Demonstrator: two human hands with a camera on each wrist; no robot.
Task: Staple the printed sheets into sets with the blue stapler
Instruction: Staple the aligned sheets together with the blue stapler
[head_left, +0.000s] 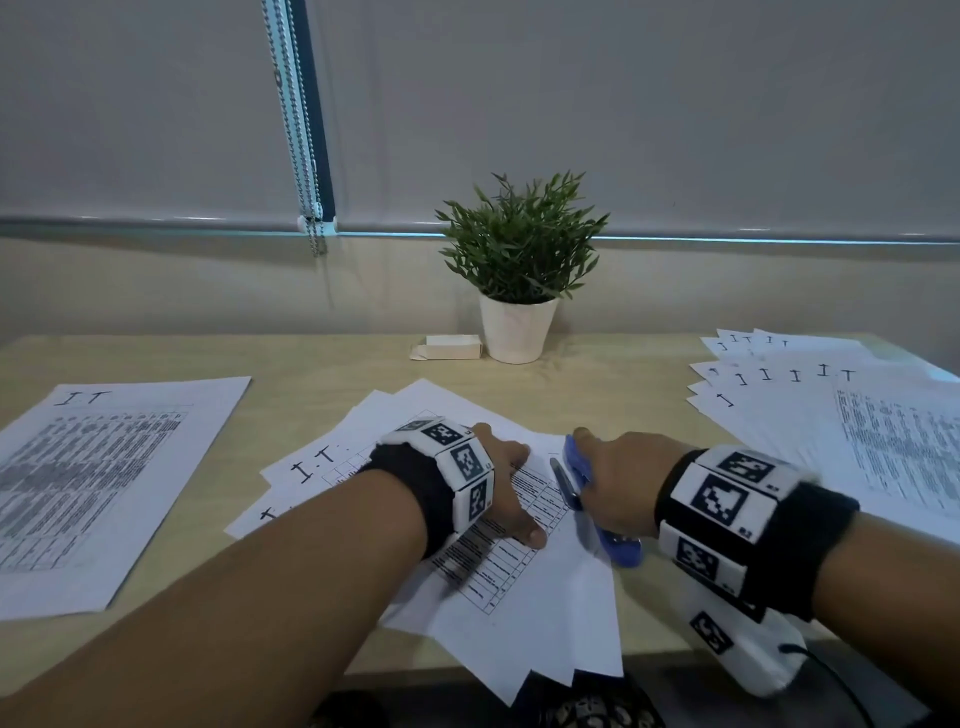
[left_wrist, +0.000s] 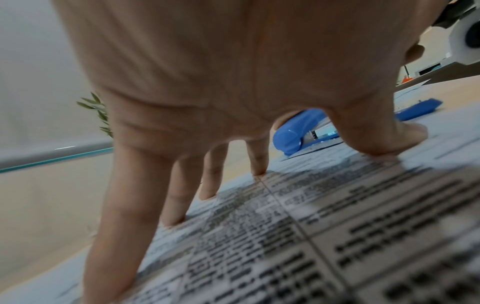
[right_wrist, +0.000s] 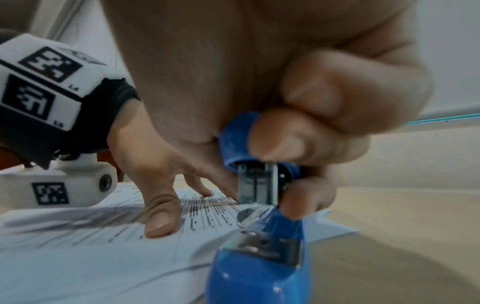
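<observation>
A loose fan of printed sheets (head_left: 540, 587) lies at the table's front centre. My left hand (head_left: 506, 483) presses on the top sheet (left_wrist: 324, 236) with straight, spread fingers (left_wrist: 179, 205). Just right of it, my right hand (head_left: 618, 478) grips the blue stapler (head_left: 597, 506), fingers curled round its top arm (right_wrist: 233, 142). The stapler (right_wrist: 259, 267) sits at the sheets' right edge, its mouth open over the paper. The stapler's head (left_wrist: 291, 135) shows beyond my left palm in the left wrist view.
A printed set (head_left: 104, 483) lies at the left. Several fanned sheets (head_left: 831, 410) cover the right side. A potted plant (head_left: 519, 270) and a small white box (head_left: 452, 347) stand at the back by the wall. The table's front edge (head_left: 654, 660) runs under the sheets.
</observation>
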